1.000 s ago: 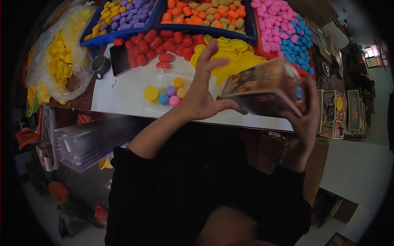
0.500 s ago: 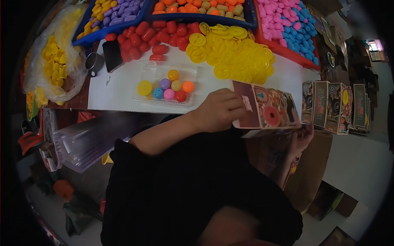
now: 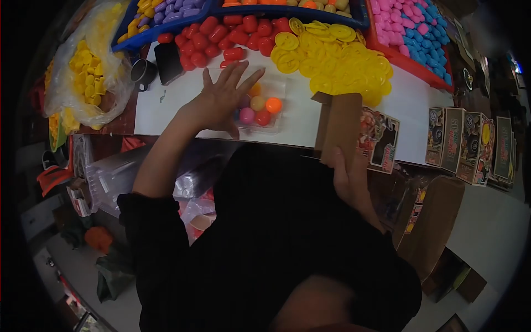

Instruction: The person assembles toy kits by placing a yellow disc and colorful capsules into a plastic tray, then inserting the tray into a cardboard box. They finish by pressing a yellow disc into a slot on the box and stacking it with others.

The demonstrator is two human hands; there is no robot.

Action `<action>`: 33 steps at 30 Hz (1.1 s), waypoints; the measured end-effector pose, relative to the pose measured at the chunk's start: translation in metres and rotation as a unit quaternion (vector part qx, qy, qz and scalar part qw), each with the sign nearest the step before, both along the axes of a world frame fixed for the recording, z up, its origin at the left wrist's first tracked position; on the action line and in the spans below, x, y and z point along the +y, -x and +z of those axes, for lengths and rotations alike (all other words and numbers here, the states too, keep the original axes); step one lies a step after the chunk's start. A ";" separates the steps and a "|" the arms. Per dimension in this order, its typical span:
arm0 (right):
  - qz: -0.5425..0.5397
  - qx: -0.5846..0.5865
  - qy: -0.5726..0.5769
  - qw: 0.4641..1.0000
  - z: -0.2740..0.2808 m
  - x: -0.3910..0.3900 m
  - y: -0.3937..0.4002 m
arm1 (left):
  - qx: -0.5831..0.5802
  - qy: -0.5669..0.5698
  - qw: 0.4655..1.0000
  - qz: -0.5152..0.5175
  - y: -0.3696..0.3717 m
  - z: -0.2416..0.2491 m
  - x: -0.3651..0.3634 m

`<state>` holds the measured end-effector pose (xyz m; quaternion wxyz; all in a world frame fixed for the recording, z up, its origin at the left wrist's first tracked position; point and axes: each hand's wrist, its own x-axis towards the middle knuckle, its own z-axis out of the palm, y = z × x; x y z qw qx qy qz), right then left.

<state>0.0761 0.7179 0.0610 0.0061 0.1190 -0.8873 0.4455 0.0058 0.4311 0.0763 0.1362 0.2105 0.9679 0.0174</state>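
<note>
Fingers wrapped round the carton [image 3: 339,122] at the table's [image 3: 408,117] front edge, the right hand [image 3: 349,172] holds it while the left hand [image 3: 217,106], spread wide and apparently empty, reaches over the tray [image 3: 275,87], where lifting would call for a level grip.

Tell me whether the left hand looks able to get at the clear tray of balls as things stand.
Probably yes: the left hand, spread and apparently holding nothing, is at the left side of the clear tray. Nothing visible blocks it; the cardboard box in the right hand is off to the tray's right.
</note>
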 end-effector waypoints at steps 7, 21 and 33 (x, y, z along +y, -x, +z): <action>0.061 -0.107 0.161 0.979 -0.003 -0.037 0.014 | -0.008 -0.078 0.996 -0.030 -0.005 -0.006 -0.015; 0.145 -0.070 0.178 0.971 -0.008 -0.075 0.022 | -0.001 -0.245 0.964 -0.099 -0.002 -0.013 -0.004; 0.193 -0.095 0.183 0.959 -0.015 -0.088 0.022 | -0.138 -0.382 0.892 0.198 -0.031 -0.028 -0.064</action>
